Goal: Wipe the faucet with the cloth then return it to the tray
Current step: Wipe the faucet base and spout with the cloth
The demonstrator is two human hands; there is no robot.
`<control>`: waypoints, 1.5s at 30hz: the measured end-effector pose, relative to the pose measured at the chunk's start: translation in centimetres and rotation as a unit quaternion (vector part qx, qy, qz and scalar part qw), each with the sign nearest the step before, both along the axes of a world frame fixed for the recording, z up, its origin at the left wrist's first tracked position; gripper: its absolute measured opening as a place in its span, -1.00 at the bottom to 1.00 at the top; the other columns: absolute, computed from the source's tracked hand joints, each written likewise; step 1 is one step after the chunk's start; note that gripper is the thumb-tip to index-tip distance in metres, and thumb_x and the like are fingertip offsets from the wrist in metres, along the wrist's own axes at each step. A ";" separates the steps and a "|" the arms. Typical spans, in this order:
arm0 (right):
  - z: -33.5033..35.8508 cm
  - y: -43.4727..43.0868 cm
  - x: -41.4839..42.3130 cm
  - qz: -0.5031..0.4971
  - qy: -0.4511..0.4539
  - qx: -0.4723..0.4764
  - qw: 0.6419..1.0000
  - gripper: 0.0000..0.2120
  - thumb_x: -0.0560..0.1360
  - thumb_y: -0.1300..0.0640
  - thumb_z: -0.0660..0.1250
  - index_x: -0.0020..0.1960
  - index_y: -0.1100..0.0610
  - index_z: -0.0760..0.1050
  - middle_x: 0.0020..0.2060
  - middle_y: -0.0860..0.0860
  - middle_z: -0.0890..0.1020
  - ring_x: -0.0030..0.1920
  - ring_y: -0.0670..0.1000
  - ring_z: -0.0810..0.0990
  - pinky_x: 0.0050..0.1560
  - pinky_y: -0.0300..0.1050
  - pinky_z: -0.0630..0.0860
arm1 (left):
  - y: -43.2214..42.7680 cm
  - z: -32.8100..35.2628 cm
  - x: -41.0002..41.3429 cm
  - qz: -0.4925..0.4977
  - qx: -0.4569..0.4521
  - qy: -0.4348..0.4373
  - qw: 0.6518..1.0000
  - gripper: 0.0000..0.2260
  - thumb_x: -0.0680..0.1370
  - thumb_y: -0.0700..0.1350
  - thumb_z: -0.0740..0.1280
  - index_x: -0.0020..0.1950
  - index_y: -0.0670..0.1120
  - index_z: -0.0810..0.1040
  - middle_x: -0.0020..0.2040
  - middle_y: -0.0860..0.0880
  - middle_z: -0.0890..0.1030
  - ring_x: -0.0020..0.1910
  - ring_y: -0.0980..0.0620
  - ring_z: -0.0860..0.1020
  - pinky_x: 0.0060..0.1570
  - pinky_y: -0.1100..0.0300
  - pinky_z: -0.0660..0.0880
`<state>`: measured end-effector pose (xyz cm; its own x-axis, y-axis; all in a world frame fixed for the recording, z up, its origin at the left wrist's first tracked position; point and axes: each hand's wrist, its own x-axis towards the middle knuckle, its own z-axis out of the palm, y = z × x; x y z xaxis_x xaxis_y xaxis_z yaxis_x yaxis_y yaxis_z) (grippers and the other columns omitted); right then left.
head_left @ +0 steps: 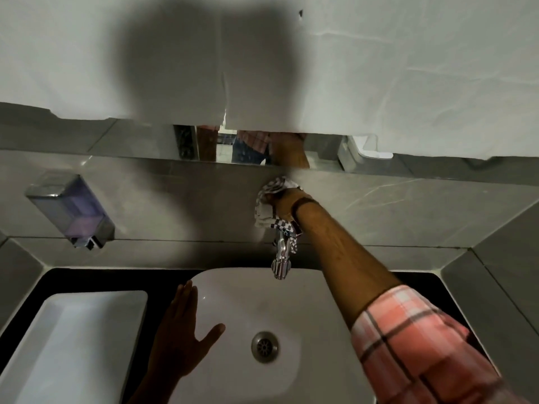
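Observation:
A chrome faucet (281,259) juts from the grey tiled wall above the white sink (306,310). Its upper part is covered by a white cloth (267,209) with a dark checked border, which my right hand (287,204) presses against the faucet's base at the wall. The spout end below the cloth is bare. My left hand (182,330) lies flat and open on the sink's left rim, fingers spread, holding nothing. A white rectangular tray (73,345) sits on the black counter to the left of the sink.
A soap dispenser (71,211) with purple liquid hangs on the wall at left. A mirror strip (253,147) above the tiles is mostly covered by white paper (379,68). The sink drain (264,345) is in the basin's middle. Tiled walls close in both sides.

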<state>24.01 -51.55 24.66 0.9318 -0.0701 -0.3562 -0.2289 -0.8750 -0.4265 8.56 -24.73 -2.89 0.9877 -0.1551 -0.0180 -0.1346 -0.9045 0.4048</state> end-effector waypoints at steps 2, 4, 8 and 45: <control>-0.1 -0.7 -0.2 -0.005 -0.016 0.057 0.998 -0.87 0.62 0.05 0.29 -0.12 -0.06 0.46 -0.01 0.09 0.59 -0.25 -0.08 0.44 -0.15 -0.29 0.57 | -0.1 0.1 -0.1 0.001 -0.007 0.005 1.000 0.04 0.45 0.60 0.03 0.68 -0.07 -0.14 0.69 0.01 -0.16 0.67 -0.01 -0.16 0.58 0.00 0.02; -1.0 -2.0 -1.7 -0.110 0.030 0.260 0.959 -0.78 0.61 -0.09 0.28 -0.06 0.04 0.54 -0.23 0.01 0.63 -0.41 -0.13 0.57 -0.46 -0.32 0.57 | -0.1 0.2 -0.1 0.001 -0.017 0.006 1.000 0.03 0.45 0.60 0.03 0.68 -0.04 -0.17 0.69 0.02 -0.19 0.67 0.00 -0.17 0.60 -0.02 0.04; -4.5 -3.6 -3.8 -0.188 0.135 0.625 0.745 -0.50 0.58 -0.20 0.25 0.23 0.19 0.62 0.11 0.19 0.71 0.15 0.18 0.67 0.31 0.20 0.54 | 0.0 0.5 -0.2 0.007 -0.021 0.011 1.000 0.04 0.43 0.62 0.01 0.67 -0.02 -0.22 0.69 0.03 -0.22 0.67 0.01 -0.21 0.60 0.01 -0.03; -2.9 -3.2 -2.1 -0.147 -0.029 0.422 0.894 -0.81 0.61 0.06 0.32 0.13 0.12 0.62 0.09 0.16 0.72 0.17 0.25 0.67 0.21 0.15 0.61 | -0.4 0.9 0.0 -0.002 0.021 0.011 1.000 0.09 0.38 0.64 -0.05 0.66 -0.05 -0.22 0.70 -0.03 -0.23 0.67 -0.03 -0.22 0.64 -0.09 0.05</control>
